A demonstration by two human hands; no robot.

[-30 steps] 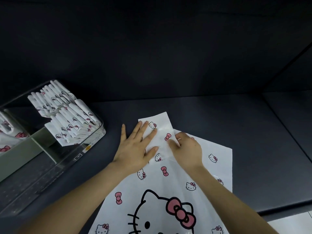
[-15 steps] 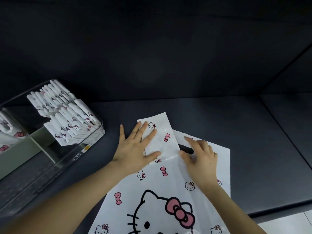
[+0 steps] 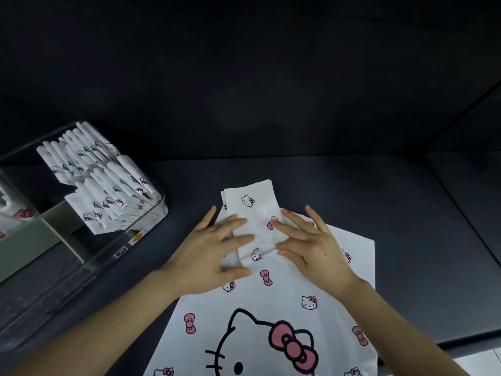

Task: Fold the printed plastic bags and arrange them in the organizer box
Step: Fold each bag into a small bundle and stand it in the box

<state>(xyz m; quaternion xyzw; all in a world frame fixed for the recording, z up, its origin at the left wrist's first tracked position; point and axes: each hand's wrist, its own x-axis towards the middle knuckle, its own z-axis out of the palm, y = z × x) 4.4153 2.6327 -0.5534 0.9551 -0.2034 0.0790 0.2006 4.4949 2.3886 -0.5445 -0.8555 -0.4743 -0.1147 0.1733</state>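
A folded white printed bag (image 3: 254, 213) with small cat faces and pink bows lies on top of a larger flat printed bag (image 3: 271, 321) on the dark table. My left hand (image 3: 214, 251) rests flat on the folded bag's left side, fingers spread. My right hand (image 3: 309, 245) lies flat on its right side, fingertips touching the fold. At the left stands the clear organizer box (image 3: 151, 226), with several folded bags (image 3: 105, 183) upright in its far compartment.
A grey-green divider (image 3: 35, 240) splits the organizer box; more printed bags (image 3: 13, 210) show at the far left. The table's front edge (image 3: 433, 340) runs at the lower right. A dark wall rises behind the table.
My right hand has moved back left from the flat bag onto the folded bag's right side. My left hand has slid slightly down and left on the folded bag.
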